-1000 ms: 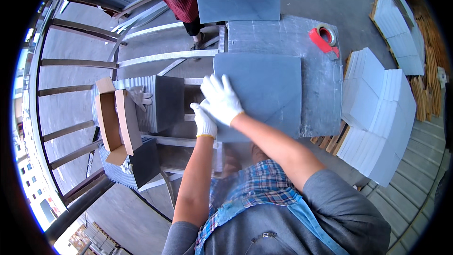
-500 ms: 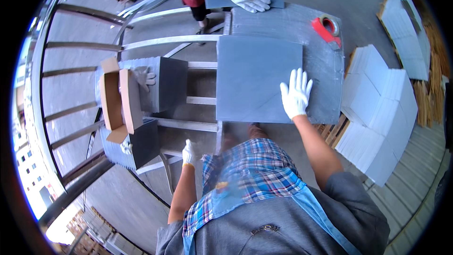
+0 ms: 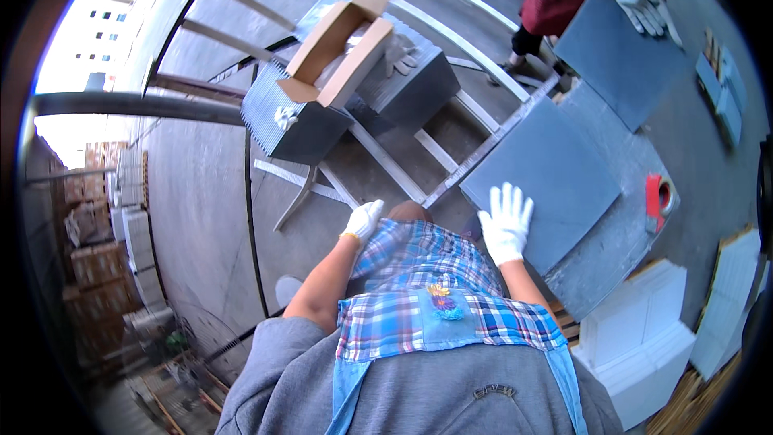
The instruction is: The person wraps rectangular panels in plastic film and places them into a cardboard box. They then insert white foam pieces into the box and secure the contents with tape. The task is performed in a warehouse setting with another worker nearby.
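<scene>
My right hand (image 3: 506, 222), in a white knit glove, lies with fingers spread on the near left part of a smooth grey slab (image 3: 555, 173). The slab rests on a scuffed grey worktable (image 3: 600, 294). My left hand (image 3: 366, 220), gloved too, hangs beside my blue plaid apron (image 3: 435, 254) with its fingers curled in. Nothing shows in it. At the far right a co-worker's gloved hands (image 3: 644, 12) touch a second grey slab (image 3: 620, 60).
A red tape dispenser (image 3: 654, 203) sits on the table's right part. Left of the table, an open cardboard box (image 3: 326, 52) tops stacks of grey slabs (image 3: 306, 133) on a metal frame (image 3: 386, 163). White stacks (image 3: 636, 338) stand at the lower right.
My view has swung left, so the table now appears tilted and farther right. My right hand stays flat on the slab; my left is nearer the apron. The co-worker's second gloved hand now shows.
</scene>
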Demonstrator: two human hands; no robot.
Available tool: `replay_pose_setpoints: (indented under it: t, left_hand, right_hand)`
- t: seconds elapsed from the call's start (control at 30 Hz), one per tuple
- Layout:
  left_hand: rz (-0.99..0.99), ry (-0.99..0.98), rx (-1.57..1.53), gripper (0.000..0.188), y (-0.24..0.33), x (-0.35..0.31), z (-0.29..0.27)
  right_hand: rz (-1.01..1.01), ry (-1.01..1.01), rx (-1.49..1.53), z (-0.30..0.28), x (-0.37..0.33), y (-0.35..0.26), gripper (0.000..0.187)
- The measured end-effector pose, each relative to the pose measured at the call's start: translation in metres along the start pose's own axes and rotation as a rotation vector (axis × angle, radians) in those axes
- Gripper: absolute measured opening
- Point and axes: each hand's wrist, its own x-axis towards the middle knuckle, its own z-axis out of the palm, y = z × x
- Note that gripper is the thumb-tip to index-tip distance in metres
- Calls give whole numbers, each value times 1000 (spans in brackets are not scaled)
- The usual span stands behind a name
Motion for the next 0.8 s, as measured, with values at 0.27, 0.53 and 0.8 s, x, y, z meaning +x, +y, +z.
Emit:
replay_pose_setpoints:
  t: [0.27, 0.53, 0.8]
  left_hand:
    - [6, 402, -63, 52, -27, 44, -82]
    - [382, 743, -9, 24, 85, 151, -173]
    - [334, 443, 298, 60, 115, 362, -240]
  right_hand:
    - [198, 67, -31, 16, -93, 75, 61]
    - [636, 130, -26, 3, -73, 49, 57]
    - [641, 126, 4, -10, -39, -92, 55]
